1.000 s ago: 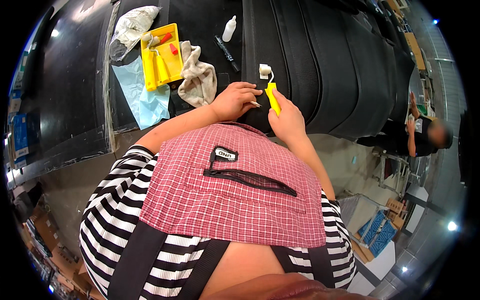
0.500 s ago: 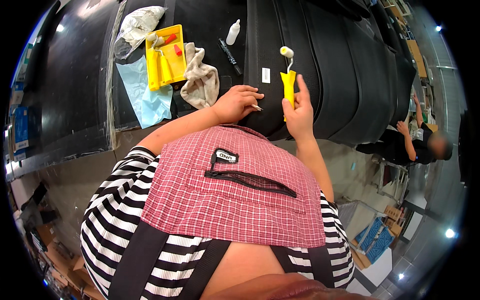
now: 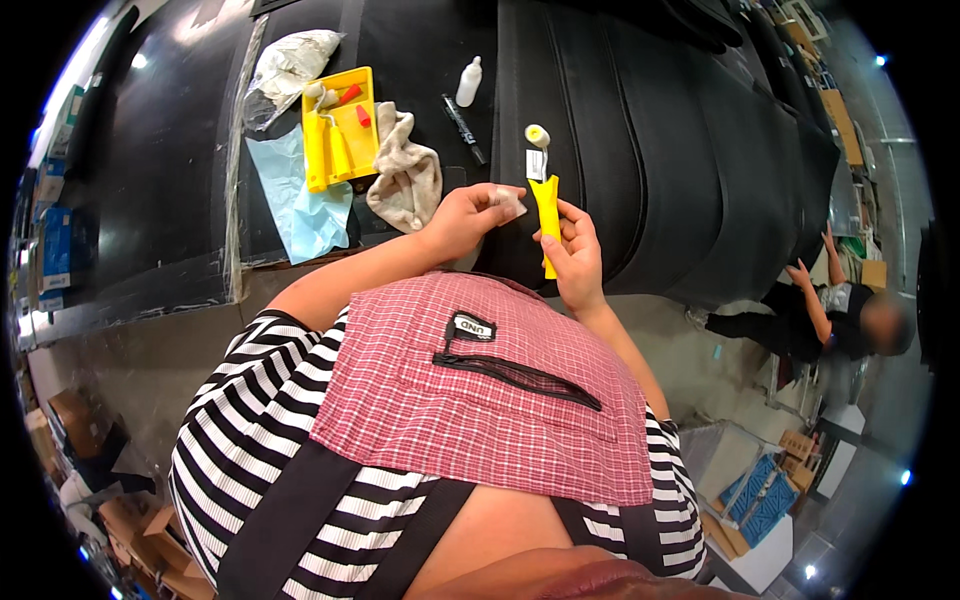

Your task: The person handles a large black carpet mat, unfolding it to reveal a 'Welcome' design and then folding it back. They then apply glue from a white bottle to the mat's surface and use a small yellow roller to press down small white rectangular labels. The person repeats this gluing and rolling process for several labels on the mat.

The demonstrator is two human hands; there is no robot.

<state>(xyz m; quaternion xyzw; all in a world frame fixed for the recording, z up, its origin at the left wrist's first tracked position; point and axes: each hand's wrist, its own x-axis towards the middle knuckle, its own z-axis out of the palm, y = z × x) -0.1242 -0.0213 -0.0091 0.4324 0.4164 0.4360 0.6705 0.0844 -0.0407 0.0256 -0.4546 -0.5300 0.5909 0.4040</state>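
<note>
A small paint roller with a yellow handle and a whitish roller head is gripped in my right hand, head pointing away from me. Pinched between the fingers of my left hand is a small crumpled whitish piece; whether it is cloth or paper I cannot tell. Both hands are over the near edge of a black ridged sheet. Behind the roller's wire, a white label shows on the sheet.
To the left are a yellow paint tray holding another roller and red-tipped pieces, a beige rag, light blue paper and a clear bag. A white bottle and black marker lie farther off. Another person works at right.
My right hand has brought the roller nearer and to the left. My left hand has come up off the sheet, and the whitish piece in it now shows more.
</note>
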